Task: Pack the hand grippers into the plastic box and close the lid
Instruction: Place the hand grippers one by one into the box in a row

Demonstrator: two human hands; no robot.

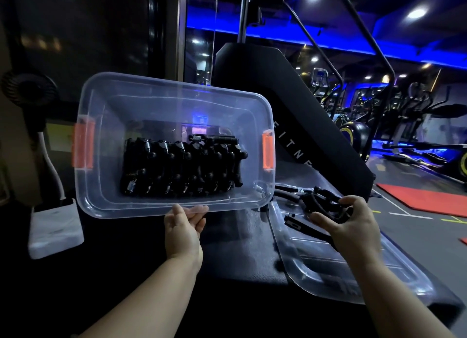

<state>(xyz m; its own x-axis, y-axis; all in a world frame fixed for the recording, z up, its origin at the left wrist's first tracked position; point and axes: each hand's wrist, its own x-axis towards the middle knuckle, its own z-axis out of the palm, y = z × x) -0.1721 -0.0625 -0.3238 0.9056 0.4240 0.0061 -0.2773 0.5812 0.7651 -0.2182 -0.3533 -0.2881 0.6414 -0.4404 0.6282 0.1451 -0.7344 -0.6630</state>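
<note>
A clear plastic box (106, 110) with orange latches on both short sides is tipped up so its opening faces me. My left hand (183, 230) grips its near rim. Several black hand grippers (182, 168) with metal springs lie packed in a row inside it. My right hand (351, 224) is closed on a loose black hand gripper (321, 202) to the right of the box. The clear lid (336, 264) lies flat on the dark padded surface under my right hand. More black gripper parts (285, 191) rest behind it.
A white block (54, 230) with a white curved stand sits at the left. A big black gym machine (290, 105) rises behind the box. Exercise bikes and a red mat (424, 198) fill the floor at the right.
</note>
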